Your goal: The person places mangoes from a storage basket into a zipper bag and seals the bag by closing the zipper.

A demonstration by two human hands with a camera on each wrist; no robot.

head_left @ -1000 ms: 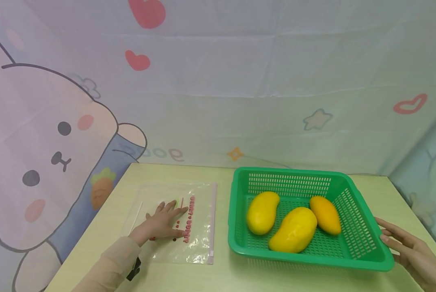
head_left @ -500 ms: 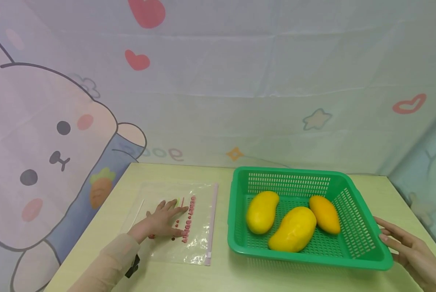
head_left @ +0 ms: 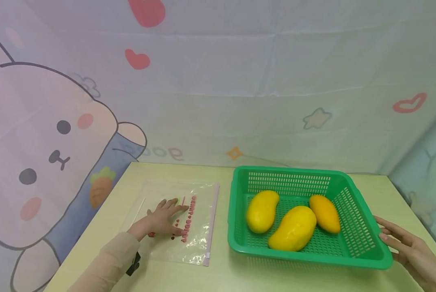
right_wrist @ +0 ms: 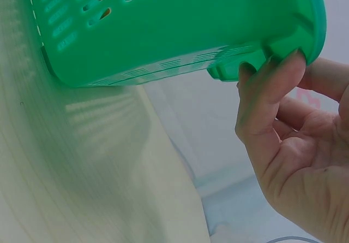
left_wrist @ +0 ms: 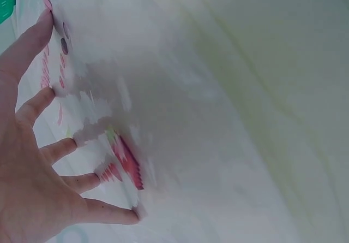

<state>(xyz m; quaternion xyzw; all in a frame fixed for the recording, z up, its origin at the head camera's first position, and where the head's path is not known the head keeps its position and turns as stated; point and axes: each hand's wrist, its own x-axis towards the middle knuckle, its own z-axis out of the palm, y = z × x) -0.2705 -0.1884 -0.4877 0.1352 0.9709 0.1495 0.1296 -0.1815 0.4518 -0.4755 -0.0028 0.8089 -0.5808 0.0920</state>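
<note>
On the pale table (head_left: 181,280), in the head view, a clear bag (head_left: 199,243) lay flat to the person's left, its pink strip (head_left: 212,225) facing a green basket (head_left: 302,257) just beside it. The left hand (head_left: 161,221) was spread wide over the bag's print, gripping nothing; the right hand (head_left: 409,248) held the basket's far right edge. Inside sat a left fruit (head_left: 262,211), a middle fruit (head_left: 294,229) and a right fruit (head_left: 325,214), all smooth, rounded and unsecured. The likeliest trouble seemed to be rolling: with only one end of the basket held, a lift there would tilt it and could send the fruits knocking into the opposite wall. A shove leftward could also run the basket onto the bag's strip, since the gap was small.

In the left wrist view, the outstretched fingers met the film at their tips, the palm apparently raised. With so light a contact on thin, slick plastic, the bag could skid or crease under any sideways pull.

In the right wrist view, bent fingers lay against the underside of the basket's lip, with another finger behind it. That hold looked shallow, so the edge could slip off the fingertips if the fruits' weight shifted. Whether the base was fully down, I couldn't tell.
</note>
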